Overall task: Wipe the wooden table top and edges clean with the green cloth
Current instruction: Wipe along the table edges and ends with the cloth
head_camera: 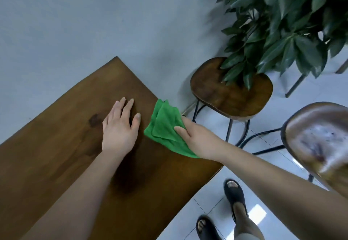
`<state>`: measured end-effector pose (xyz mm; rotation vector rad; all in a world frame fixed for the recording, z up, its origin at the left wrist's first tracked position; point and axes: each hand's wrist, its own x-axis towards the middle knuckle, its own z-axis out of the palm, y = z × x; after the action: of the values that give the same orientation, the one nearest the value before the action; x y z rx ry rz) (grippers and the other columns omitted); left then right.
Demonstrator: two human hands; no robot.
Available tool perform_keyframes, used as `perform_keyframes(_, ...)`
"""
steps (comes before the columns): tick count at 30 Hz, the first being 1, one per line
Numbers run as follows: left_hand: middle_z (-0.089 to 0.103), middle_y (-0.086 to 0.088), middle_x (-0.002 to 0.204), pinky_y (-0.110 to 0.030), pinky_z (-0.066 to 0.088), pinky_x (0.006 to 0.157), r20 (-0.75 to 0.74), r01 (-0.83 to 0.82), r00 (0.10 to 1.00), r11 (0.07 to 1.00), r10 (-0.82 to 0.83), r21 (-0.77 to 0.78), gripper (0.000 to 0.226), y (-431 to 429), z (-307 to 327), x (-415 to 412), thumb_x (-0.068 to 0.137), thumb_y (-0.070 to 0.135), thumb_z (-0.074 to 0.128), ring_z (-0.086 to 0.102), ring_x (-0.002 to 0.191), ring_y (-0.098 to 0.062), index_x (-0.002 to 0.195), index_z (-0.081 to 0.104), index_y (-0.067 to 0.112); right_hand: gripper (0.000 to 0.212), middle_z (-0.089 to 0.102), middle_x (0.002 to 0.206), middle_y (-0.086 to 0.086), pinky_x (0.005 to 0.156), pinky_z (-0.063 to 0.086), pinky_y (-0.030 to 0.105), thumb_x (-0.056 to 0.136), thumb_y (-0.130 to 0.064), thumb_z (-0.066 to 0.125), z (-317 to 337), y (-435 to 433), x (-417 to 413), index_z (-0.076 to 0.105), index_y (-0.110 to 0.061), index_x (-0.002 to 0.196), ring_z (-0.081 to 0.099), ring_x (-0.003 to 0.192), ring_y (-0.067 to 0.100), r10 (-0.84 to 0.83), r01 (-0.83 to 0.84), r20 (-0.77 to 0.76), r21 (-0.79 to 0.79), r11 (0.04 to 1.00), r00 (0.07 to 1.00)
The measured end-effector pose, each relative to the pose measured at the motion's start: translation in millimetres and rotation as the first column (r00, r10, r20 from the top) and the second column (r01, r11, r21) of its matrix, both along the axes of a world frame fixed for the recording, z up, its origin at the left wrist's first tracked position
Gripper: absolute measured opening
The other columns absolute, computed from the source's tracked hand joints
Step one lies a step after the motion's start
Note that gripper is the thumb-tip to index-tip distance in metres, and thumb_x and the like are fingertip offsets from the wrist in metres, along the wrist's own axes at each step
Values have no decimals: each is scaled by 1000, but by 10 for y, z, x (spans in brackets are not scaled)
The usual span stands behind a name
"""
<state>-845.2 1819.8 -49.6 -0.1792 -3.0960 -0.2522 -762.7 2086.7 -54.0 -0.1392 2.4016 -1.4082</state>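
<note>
The dark wooden table top point(62, 145) runs diagonally from lower left to a far corner by the wall. My left hand point(119, 128) lies flat on it, palm down, fingers slightly apart, holding nothing. The folded green cloth point(164, 128) drapes over the table's right edge, just right of my left hand. My right hand point(197, 138) grips the cloth from the right side, thumb on top, fingers hidden beneath it.
A grey wall stands behind the table. Two wooden stools with black metal legs are to the right, one point(231, 98) under the leaves of a large plant point(286, 25), one point(318, 142) closer. My feet in black sandals point(233, 198) stand on white floor tiles.
</note>
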Motion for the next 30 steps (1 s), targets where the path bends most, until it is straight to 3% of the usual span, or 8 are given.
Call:
perform_keyframes(6,16,6,183,-50,11,135,24,18,1000,1000,-18,-16,67,280,-14,237,113,64,20,10,170,-19,174,22,35,51,56,155,-19,115,38,14,117,-53,35,-46,332,720,36,-35,164,51,141,-5,6,-5,15,-70,998,1000)
perform_keyframes(8,16,6,183,-50,12,136,15,37,999,999,-37,-20,66,323,-21,276,113,63,21,10,170,-18,174,22,36,54,51,160,-20,119,37,18,117,-53,35,-77,343,682,31,-36,167,47,144,-6,22,-19,35,-91,996,999)
perform_keyframes(12,20,7,182,-52,18,134,-6,25,1000,1000,-25,-14,65,338,-22,268,113,62,23,15,169,-18,172,25,37,54,45,148,-21,104,32,0,117,-51,36,-164,284,431,30,-30,166,40,126,-19,38,-33,50,-94,995,998)
perform_keyframes(13,21,8,181,-52,19,134,-8,20,1000,1000,-20,-17,65,341,-20,264,112,63,23,16,168,-17,172,26,38,54,46,148,-17,107,32,2,117,-50,36,-177,239,333,30,-27,165,41,128,-14,49,-43,53,-105,994,997)
perform_keyframes(15,21,10,181,-52,19,133,-5,15,1000,999,-15,-32,65,355,-23,261,113,63,23,16,168,-16,172,25,37,55,52,155,1,120,42,32,117,-49,36,-221,118,96,30,-23,165,51,140,12,78,-71,51,-127,989,996)
perform_keyframes(17,20,11,181,-50,17,132,3,6,1000,998,-6,-56,64,370,-17,263,114,62,24,14,168,-14,172,24,37,54,54,150,15,116,46,50,118,-44,36,-240,-23,-195,32,-16,164,56,136,30,82,-75,51,-129,989,995)
perform_keyframes(24,21,13,181,-56,21,133,32,-6,999,999,8,-46,61,424,31,259,115,54,26,13,168,-11,171,31,30,53,52,156,26,114,43,49,118,-33,40,-174,-437,-1205,32,-6,163,53,140,42,66,-55,56,-176,983,996)
perform_keyframes(30,22,12,181,-55,20,134,47,-22,999,999,24,-35,65,476,65,266,112,55,26,17,168,-13,171,33,28,62,39,165,25,116,40,49,119,-38,36,-194,-336,-975,17,-14,172,48,145,44,56,-32,108,-216,976,993)
